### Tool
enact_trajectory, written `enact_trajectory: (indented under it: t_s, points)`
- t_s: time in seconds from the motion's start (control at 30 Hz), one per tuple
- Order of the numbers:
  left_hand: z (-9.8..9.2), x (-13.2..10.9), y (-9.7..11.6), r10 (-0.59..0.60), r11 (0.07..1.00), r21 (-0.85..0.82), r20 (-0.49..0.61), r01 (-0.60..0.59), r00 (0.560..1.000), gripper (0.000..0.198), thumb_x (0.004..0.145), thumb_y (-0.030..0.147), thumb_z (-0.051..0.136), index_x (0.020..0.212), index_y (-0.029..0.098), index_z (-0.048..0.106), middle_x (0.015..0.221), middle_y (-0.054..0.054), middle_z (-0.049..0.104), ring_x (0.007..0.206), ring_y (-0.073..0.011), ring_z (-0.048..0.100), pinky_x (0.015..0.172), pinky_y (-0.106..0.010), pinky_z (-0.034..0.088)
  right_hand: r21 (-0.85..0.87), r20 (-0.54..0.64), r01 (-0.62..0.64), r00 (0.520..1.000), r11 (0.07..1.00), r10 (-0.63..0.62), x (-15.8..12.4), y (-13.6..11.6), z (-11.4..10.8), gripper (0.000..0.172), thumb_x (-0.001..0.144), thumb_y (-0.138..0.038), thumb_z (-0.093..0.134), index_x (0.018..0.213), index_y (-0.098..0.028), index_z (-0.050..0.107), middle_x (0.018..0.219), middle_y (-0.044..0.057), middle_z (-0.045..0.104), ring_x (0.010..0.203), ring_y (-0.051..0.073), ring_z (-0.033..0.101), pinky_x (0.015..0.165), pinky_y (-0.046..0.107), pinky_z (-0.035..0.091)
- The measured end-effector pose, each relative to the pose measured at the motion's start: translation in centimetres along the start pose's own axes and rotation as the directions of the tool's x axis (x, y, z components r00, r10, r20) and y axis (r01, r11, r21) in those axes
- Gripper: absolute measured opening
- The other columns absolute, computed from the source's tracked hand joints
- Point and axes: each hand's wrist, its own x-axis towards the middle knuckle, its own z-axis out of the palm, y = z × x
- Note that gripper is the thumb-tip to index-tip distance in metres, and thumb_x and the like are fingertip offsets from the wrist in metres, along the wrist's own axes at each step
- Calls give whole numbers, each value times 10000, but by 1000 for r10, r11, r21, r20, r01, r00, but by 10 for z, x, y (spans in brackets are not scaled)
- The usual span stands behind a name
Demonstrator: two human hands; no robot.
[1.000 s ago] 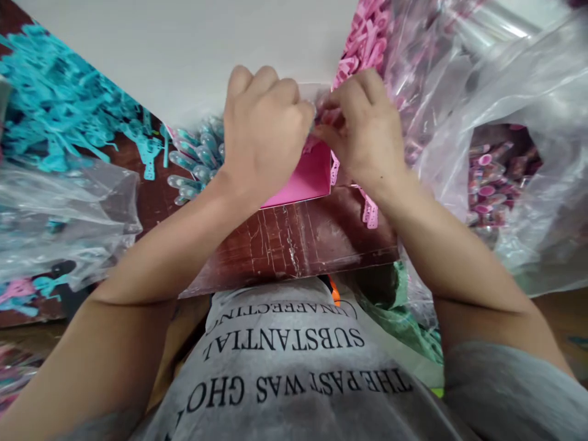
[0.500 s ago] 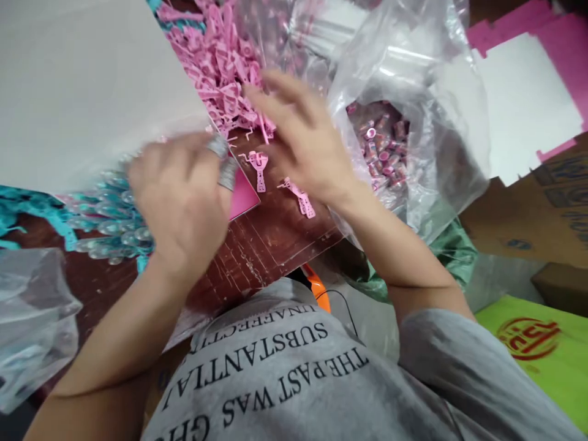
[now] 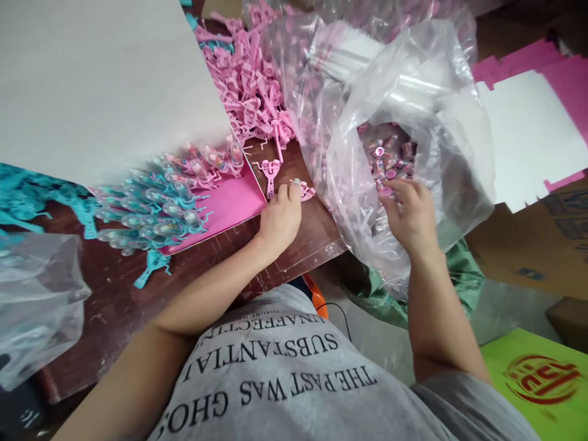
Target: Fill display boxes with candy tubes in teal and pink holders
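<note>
My left hand (image 3: 281, 219) is closed at the fingertips on a small pink plastic toy part (image 3: 307, 191) at the table's right side. Another pink part with a thin crank (image 3: 271, 174) lies just beyond that hand. Inside the opening of a clear plastic bag (image 3: 346, 165), my right hand (image 3: 412, 211) pinches a small pink piece (image 3: 386, 192). Small pink-ended cylinders (image 3: 392, 160) lie loose in the bag around the fingertips. To the left, a pink box (image 3: 229, 205) holds rows of blue and pink toys with clear, rounded tops (image 3: 156, 211).
The box's large white flap (image 3: 105, 86) stands up behind the toys. A heap of pink parts (image 3: 250, 79) lies beyond; blue parts (image 3: 41, 196) are at left. One blue part (image 3: 153, 265) rests before the box. Flat pink-and-white card sheets (image 3: 533, 128) are at right.
My left hand has left the box and come right to the pink part on the table. My right hand has moved from near the pink heap into the bag.
</note>
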Motion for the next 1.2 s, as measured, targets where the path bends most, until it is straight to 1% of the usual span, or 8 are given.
enact_trajectory:
  t_s: [0.2,0.37,0.53,0.73,0.83,0.97,1.1,1.2]
  points:
    - [-25,-27,-24,49,894,-438,-117,-96,992,289,978,110,585,1263,156,592,1205,-137,700,1102,-277,702,948,-419,607,217,-52,287,958,933,-282,6,-63,-18,469,1041,-230,603,1497,-340,585,1257,91,690,1135,271,678,986,499,563]
    - [-48,-39,-32,278,680,-688,-78,-253,957,220,970,133,620,1163,196,706,1109,-78,710,1068,-217,686,974,-381,578,433,39,431,869,792,-494,23,-103,-10,241,1049,-260,641,1289,-243,630,1132,70,752,1074,237,709,958,434,577]
    - [-68,-49,-31,371,651,-715,6,-256,929,207,986,155,613,1114,222,762,1171,-65,745,1082,-184,709,974,-337,587,508,123,439,815,741,-567,24,-112,-19,224,1071,-284,588,1285,-254,649,1178,87,732,1086,229,711,908,399,618]
    - [-65,-54,-28,379,810,-473,-28,-347,925,247,997,115,532,1001,196,766,1104,-52,769,990,-174,725,845,-298,591,379,133,507,798,774,-588,10,-124,-24,254,1081,-232,521,1288,-208,666,1171,121,735,1028,245,711,819,395,635]
    - [-55,-60,-28,400,869,-269,-110,-414,910,279,1004,128,504,1079,187,766,1170,-68,780,1006,-189,742,809,-298,593,444,146,428,832,787,-535,6,-126,-17,223,1088,-262,524,1250,-201,664,1137,115,732,990,227,707,810,377,621]
    - [-45,-68,-28,497,865,43,-211,-500,841,308,1016,145,491,1132,172,775,1198,-79,804,850,-201,743,712,-333,578,654,262,133,884,745,-388,2,-126,-8,228,1071,-392,600,1108,-185,688,934,47,728,795,166,666,732,318,562]
    - [-45,-69,-32,553,832,88,-202,-548,808,317,974,109,498,1110,170,777,1187,-72,811,827,-199,745,719,-336,592,734,444,-173,854,657,-272,-4,-127,-6,333,1057,-494,620,1057,-170,701,796,-6,707,635,114,593,599,264,489]
    - [-50,-67,-36,543,832,-1,-199,-554,816,343,925,82,504,1127,159,771,1177,-72,805,927,-203,769,757,-316,616,699,380,-75,882,711,-280,-9,-128,-12,362,1011,-513,694,1154,-181,688,982,47,767,788,156,689,695,291,560]
